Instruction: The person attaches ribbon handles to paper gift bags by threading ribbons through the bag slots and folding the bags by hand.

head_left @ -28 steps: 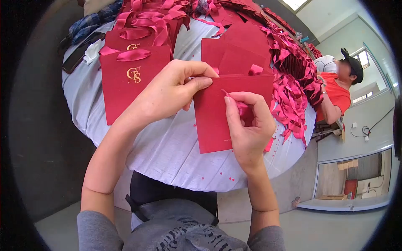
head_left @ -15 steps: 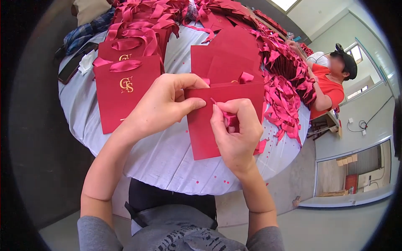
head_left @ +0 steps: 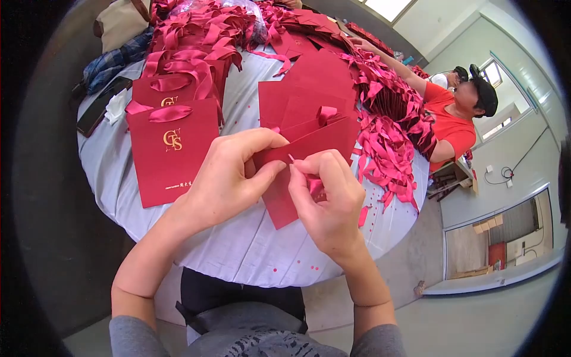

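Observation:
Over the near part of the table I hold a red paper bag (head_left: pixel 278 207), tilted. My left hand (head_left: pixel 229 174) is closed on its upper edge, the fingers behind and the thumb in front. At the front face, beside the left thumb, my right hand (head_left: pixel 332 202) pinches a pink ribbon (head_left: pixel 316 186). The ribbon's thin, pale tip points up from the right thumb and finger, close to the bag. Whether the tip is in a hole, I cannot tell. Beyond the hands lie more red paper bags (head_left: pixel 324 77). Left of them is a bag with a ribbon handle (head_left: pixel 199 131).
Pink ribbons (head_left: pixel 389 163) pile up at the right of the white-covered round table (head_left: pixel 238 253). A co-worker in a red shirt (head_left: pixel 449 113) reaches over the bags there. At the left lie a dark phone-like slab (head_left: pixel 95 116), a tissue (head_left: pixel 117 107) and a plaid cloth (head_left: pixel 116 59).
The bag has tilted and turned in my hands, and both hands sit slightly lower in view. The right hand still pinches the ribbon. The co-worker's arm now stretches across the bags.

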`<state>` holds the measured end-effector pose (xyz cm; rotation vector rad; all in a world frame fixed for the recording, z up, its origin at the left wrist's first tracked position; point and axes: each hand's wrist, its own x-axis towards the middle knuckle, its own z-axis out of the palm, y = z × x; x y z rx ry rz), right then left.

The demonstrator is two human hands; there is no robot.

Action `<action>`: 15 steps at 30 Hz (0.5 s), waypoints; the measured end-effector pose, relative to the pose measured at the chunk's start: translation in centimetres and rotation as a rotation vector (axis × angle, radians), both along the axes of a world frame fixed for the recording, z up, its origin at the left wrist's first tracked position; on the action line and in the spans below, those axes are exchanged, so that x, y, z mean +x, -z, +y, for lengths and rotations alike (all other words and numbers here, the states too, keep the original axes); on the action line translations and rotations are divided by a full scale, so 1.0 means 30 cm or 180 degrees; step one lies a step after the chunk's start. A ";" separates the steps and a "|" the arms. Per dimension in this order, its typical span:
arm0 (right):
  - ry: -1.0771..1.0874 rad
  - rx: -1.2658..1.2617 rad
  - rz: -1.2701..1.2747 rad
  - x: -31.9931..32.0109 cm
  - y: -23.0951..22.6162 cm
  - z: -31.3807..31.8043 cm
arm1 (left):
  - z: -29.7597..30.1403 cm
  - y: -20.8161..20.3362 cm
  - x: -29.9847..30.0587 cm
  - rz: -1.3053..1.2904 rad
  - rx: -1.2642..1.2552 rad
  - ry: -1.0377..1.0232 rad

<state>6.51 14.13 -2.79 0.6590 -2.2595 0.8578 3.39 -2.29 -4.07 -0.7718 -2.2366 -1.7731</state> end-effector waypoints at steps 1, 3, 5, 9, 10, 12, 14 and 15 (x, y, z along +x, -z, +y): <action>0.0004 0.0012 0.0012 -0.002 0.000 0.000 | 0.003 -0.002 0.000 0.0024 0.0026 -0.0016; -0.0087 -0.0013 0.0055 -0.007 0.004 0.001 | 0.003 -0.001 0.001 0.0003 0.0069 0.0009; -0.0142 -0.0133 -0.0110 -0.009 -0.006 0.004 | 0.000 0.001 0.000 -0.0020 0.0103 0.0037; -0.0322 -0.0489 -0.0436 -0.019 0.000 0.020 | 0.009 0.015 -0.006 -0.0013 0.0162 0.0031; -0.0320 -0.0489 -0.0432 -0.019 -0.007 0.019 | 0.007 0.019 -0.005 0.0124 0.0181 0.0007; -0.0276 -0.0428 -0.0721 -0.018 -0.026 0.023 | 0.002 0.012 -0.003 -0.0017 0.0206 0.0021; -0.0252 -0.0650 -0.0947 -0.031 -0.023 0.045 | 0.003 0.014 -0.005 -0.0162 0.0251 0.0051; -0.0262 -0.0672 -0.0910 -0.031 -0.020 0.051 | 0.004 0.017 -0.006 -0.0258 0.0300 0.0114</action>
